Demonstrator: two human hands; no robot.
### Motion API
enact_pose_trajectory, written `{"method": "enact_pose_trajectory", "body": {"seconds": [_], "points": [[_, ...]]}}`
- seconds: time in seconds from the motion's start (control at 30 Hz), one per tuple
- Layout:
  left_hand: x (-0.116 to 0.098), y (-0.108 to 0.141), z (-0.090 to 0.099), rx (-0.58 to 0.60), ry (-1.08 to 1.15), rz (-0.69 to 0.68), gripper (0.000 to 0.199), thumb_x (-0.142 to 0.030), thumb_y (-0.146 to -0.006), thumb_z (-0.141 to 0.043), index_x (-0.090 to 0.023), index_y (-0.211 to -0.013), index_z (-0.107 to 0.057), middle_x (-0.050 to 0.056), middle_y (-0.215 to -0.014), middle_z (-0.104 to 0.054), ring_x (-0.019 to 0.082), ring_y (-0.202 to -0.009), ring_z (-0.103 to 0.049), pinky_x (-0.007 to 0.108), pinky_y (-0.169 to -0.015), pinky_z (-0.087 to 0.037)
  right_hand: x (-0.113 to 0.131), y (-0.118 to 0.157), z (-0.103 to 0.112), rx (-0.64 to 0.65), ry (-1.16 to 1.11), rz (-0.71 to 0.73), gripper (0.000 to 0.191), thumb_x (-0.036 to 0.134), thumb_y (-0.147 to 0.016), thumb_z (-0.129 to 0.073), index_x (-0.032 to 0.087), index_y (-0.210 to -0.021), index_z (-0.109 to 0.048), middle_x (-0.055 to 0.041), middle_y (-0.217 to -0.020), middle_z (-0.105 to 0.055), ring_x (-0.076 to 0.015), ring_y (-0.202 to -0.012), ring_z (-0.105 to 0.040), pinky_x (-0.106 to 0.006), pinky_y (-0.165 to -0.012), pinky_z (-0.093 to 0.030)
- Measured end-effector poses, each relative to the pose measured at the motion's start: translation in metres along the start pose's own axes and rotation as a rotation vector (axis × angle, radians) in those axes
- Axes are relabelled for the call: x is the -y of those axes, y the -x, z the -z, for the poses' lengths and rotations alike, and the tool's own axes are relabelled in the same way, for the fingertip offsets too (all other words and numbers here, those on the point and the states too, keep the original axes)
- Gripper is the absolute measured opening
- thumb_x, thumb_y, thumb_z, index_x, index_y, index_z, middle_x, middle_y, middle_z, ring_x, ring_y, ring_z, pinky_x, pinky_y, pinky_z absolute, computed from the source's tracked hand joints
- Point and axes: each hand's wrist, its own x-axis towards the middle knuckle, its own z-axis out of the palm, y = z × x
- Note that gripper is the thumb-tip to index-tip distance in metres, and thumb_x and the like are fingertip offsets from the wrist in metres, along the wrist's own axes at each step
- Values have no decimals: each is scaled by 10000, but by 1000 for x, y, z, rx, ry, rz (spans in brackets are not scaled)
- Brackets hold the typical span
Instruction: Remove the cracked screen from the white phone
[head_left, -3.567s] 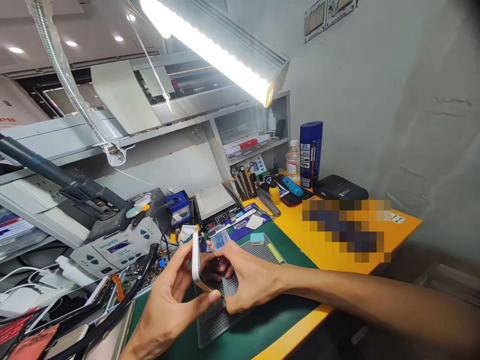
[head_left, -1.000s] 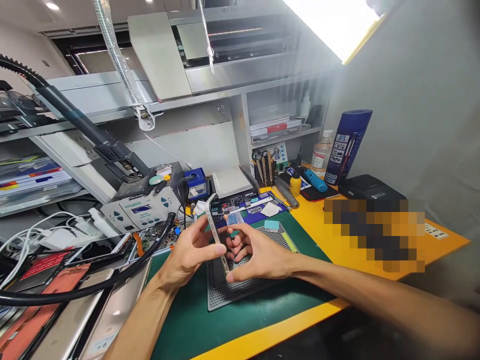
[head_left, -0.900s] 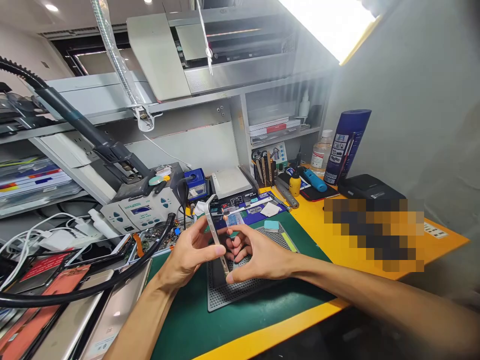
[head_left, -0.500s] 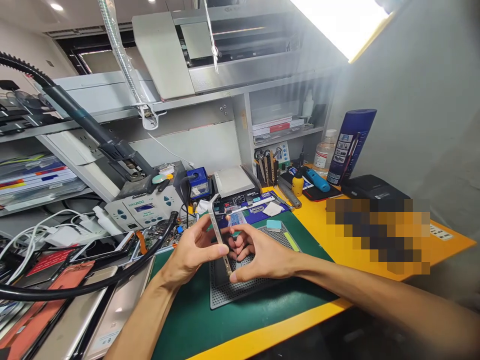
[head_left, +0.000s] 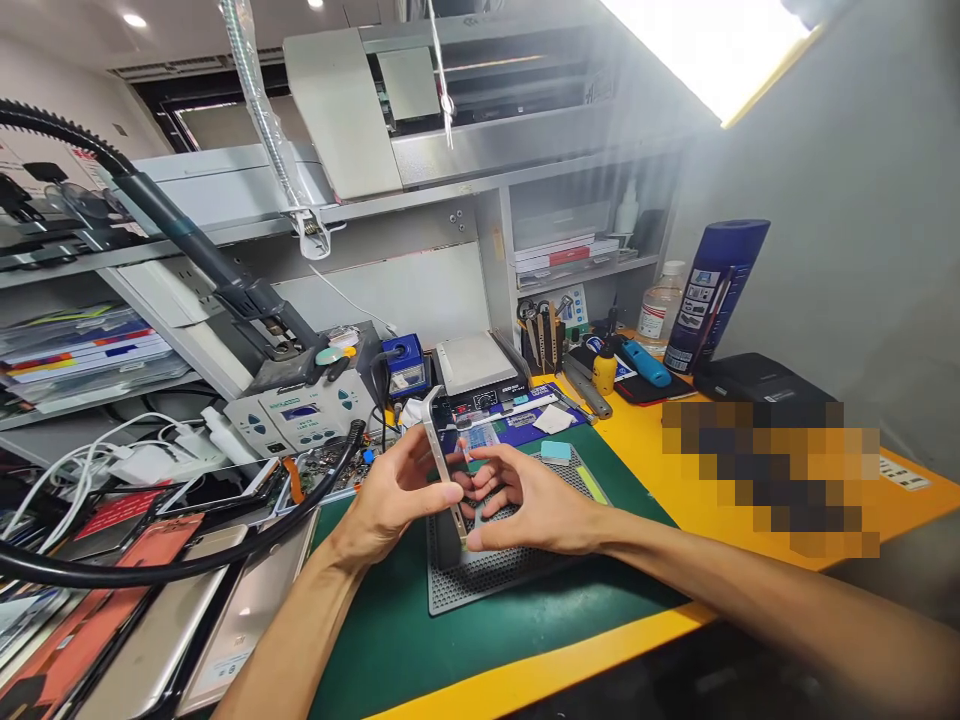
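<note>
A smartphone (head_left: 443, 447) with a silver metal edge stands tilted between my hands, seen almost edge-on, so its screen and back are mostly hidden. My left hand (head_left: 390, 500) grips it from the left, the thumb pressed over the near edge and the fingers behind. My right hand (head_left: 555, 510) curls round the right side, its thumb tip at the phone's lower corner and its fingertips close to the face. Beneath them lies a grey perforated pad (head_left: 480, 590) on a green mat (head_left: 420, 650). A light blue block (head_left: 556, 453) rests on the pad's far edge.
Left are a rework station (head_left: 300, 415), a black hose (head_left: 247, 565) curving across, and several phones and phone parts (head_left: 142, 610). Behind stand a blue soldering unit (head_left: 405, 362) and a tool holder (head_left: 540, 335). A yellow bottle (head_left: 603, 370) and a blue tube-like package (head_left: 716, 290) stand right.
The whole view has shifted slightly, so the scene sits a little further right. My hands keep the same hold, and the phone is turned slightly.
</note>
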Motion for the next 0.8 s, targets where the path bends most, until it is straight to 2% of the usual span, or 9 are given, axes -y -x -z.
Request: {"method": "enact_pose_trajectory", "body": {"seconds": [0.2, 0.4, 0.6, 0.7, 0.8], "points": [[-1, 0, -2, -2, -39, 15, 557, -274, -740, -833, -220, -1239, -591, 101, -1340, -618, 274, -1118, -640, 394, -970, -529, -3, -3, -2, -7, -43, 43, 858, 291, -610, -911, 212, -1322, -438, -27, -1078, -506, -163, -952, -593, -354, -869, -524], [-3, -2, -4, 16, -54, 14, 570, -270, -748, -831, -226, -1258, -580, 103, -1368, -607, 324, -1291, -536, 399, -1012, -496, -2, -2, -1, -4, 9, 40, 779, 246, -636, -874, 226, -1291, -451, -9, -1047, -500, -142, -901, -566, -327, -824, -524], [0, -3, -4, 14, -54, 20, 585, -256, -762, -820, -245, -1288, -564, 90, -1369, -605, 276, -1175, -614, 389, -993, -501, -8, -3, -2, -34, 26, 79, 769, 147, -643, -801, 243, -1322, -453, -8, -1055, -510, -134, -860, -567, -306, -760, -525], [0, -5, -6, -15, -64, -16, 584, -247, -762, -819, -251, -1289, -568, 76, -1342, -622, 260, -1190, -600, 368, -1011, -487, -11, -4, -4, -64, 41, 97, 772, 119, -634, -777, 250, -1329, -467, -22, -1091, -532, -140, -861, -573, -293, -718, -519], [-1, -5, -9, -55, -85, -23, 602, -257, -749, -827, -232, -1294, -571, 87, -1312, -637, 267, -1188, -599, 383, -1028, -472, -12, -5, -4, -92, 66, 120, 802, 114, -619, -781, 247, -1347, -472, -35, -1115, -557, -158, -911, -579, -303, -747, -516]]}}
